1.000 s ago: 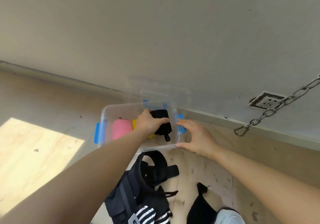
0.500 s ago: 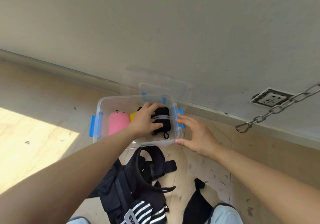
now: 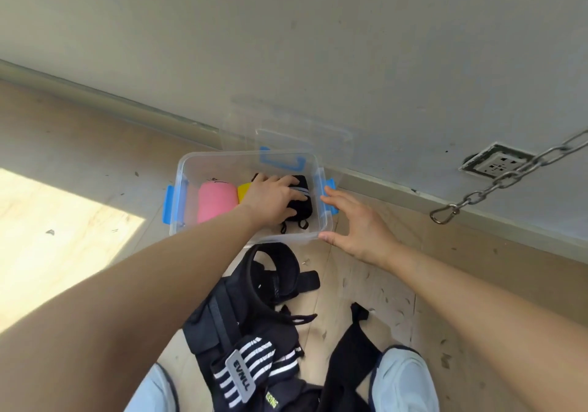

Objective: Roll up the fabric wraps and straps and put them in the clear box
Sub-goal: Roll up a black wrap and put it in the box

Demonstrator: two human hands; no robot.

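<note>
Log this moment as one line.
state: black roll inside clear box | left hand: grips roll | right hand: open, thumb on box corner | remaining: black straps on floor

The clear plastic box is colourless, with bright blue latches on its sides; inside lie a pink fabric roll, a yellow fabric roll and a black rolled wrap crossed by a thin pale stripe; the wooden floor is pale beige, speckled with dark flecks; the heap of straps on it is black; one black wrist wrap bears white stripes and a grey tab with dark letters; the wall is off-white; the metal chain is silver-grey; the trouser knee is light blue.
</note>
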